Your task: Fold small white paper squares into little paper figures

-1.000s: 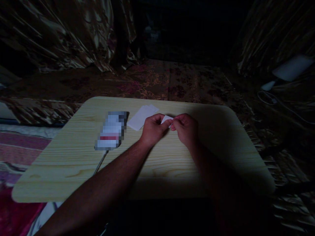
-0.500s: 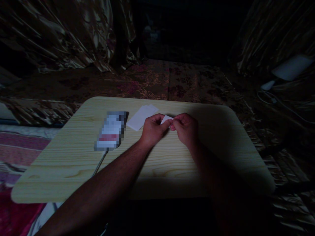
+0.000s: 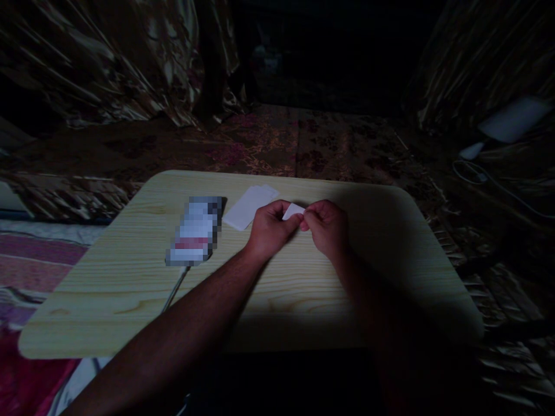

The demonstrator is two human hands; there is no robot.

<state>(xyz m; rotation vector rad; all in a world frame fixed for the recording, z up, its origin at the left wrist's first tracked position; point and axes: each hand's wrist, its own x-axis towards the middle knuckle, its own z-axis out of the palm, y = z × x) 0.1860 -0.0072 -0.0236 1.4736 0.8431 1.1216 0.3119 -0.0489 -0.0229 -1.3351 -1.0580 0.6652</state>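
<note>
Between my two hands is a small piece of white paper (image 3: 293, 211), held above the wood-grain table (image 3: 277, 294). My left hand (image 3: 271, 228) is closed on it, thumb on top and fingers behind. My right hand (image 3: 327, 228) pinches the paper's right edge with thumb and fingertips, touching the left thumb. Much of the paper is hidden by the fingers. Just beyond my left hand, several white paper sheets (image 3: 245, 208) lie loosely stacked on the table.
A phone (image 3: 195, 231), its screen blurred out, lies left of the papers with a cable (image 3: 176, 289) running toward my left forearm. Patterned cloth (image 3: 260, 138) covers a surface behind the table. At the right stands a pale lamp-like object (image 3: 514, 119) with a white cord.
Almost nothing differs. The right fingertips have shifted very slightly at the paper's edge, while the left hand and the stacked sheets stay in place.
</note>
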